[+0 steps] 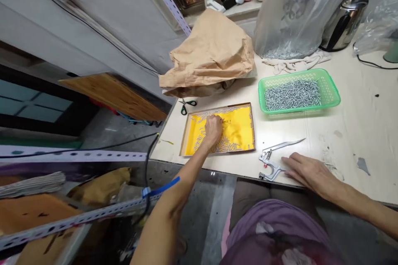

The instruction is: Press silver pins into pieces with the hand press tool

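In yellow-lined tray [244, 126], among small metal pins [226, 145]: left hand [214, 127], curled; cannot tell whether pinching any. On desk [357, 124], beside pliers [266, 158]: right hand [312, 174], loosely extended, with fingers close together.

smooth metal pliers [266, 158], glossy kettle [353, 16], wrinkled paper bag [214, 45]

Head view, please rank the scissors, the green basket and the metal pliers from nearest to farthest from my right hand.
1. Metal pliers: just left of your right hand, by its fingertips.
2. Green basket: farther out in front of the hand.
3. Scissors: well over to the left, farthest of the three.
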`<action>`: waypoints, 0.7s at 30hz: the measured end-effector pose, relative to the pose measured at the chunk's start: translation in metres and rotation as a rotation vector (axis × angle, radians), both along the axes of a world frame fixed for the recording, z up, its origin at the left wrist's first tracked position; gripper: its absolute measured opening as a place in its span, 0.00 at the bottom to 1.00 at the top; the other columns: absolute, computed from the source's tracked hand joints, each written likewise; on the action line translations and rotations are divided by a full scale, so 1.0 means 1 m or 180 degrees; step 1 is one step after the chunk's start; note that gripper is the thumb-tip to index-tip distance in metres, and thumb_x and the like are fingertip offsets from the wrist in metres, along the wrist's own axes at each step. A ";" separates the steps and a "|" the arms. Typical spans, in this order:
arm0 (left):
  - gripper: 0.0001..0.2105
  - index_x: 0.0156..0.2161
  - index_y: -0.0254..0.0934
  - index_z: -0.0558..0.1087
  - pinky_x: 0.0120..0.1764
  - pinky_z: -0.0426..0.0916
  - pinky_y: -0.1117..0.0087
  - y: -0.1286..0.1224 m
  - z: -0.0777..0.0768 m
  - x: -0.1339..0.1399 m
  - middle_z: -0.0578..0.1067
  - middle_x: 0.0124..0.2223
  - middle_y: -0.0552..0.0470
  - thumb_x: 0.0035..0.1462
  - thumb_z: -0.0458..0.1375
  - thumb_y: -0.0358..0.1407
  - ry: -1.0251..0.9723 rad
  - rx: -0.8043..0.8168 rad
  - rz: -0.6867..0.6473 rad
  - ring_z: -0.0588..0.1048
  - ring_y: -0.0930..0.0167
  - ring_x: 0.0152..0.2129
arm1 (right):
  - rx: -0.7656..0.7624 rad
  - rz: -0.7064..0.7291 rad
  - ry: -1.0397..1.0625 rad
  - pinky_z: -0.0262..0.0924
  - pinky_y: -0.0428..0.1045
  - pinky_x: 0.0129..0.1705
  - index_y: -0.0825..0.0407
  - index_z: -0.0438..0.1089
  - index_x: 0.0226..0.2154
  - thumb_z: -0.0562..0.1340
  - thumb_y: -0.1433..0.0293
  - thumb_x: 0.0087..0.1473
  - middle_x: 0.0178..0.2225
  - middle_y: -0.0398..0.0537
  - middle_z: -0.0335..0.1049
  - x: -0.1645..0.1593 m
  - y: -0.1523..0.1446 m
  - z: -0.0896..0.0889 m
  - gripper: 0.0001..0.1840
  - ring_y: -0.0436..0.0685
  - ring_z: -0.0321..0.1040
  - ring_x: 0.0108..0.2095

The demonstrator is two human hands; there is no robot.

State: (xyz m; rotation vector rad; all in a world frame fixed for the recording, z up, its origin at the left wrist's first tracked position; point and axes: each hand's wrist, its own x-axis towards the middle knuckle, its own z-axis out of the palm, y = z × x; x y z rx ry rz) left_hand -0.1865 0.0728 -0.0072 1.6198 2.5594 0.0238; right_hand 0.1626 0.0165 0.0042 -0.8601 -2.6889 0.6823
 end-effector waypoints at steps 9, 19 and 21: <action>0.09 0.31 0.34 0.74 0.28 0.63 0.74 -0.074 0.018 0.085 0.73 0.26 0.54 0.48 0.58 0.39 -0.3081 0.0080 -0.0265 0.69 0.74 0.22 | 0.0258 -0.0020 -0.0503 0.55 0.48 0.28 0.54 0.69 0.36 0.51 0.73 0.63 0.31 0.48 0.68 0.003 -0.014 -0.021 0.12 0.54 0.65 0.29; 0.13 0.26 0.31 0.74 0.21 0.48 0.76 -0.094 -0.004 0.123 0.63 0.17 0.61 0.42 0.64 0.42 -0.3700 -0.1214 0.0508 0.56 0.80 0.15 | 0.0281 -0.0109 -0.0794 0.51 0.48 0.30 0.53 0.68 0.38 0.52 0.76 0.60 0.33 0.48 0.68 0.006 -0.012 -0.018 0.10 0.53 0.63 0.31; 0.12 0.24 0.31 0.73 0.21 0.48 0.76 -0.095 -0.002 0.125 0.63 0.16 0.61 0.43 0.63 0.40 -0.3716 -0.1302 0.0560 0.56 0.80 0.14 | 0.0252 -0.0136 -0.0779 0.50 0.48 0.30 0.53 0.68 0.38 0.53 0.76 0.60 0.33 0.48 0.67 0.006 -0.013 -0.020 0.09 0.53 0.63 0.31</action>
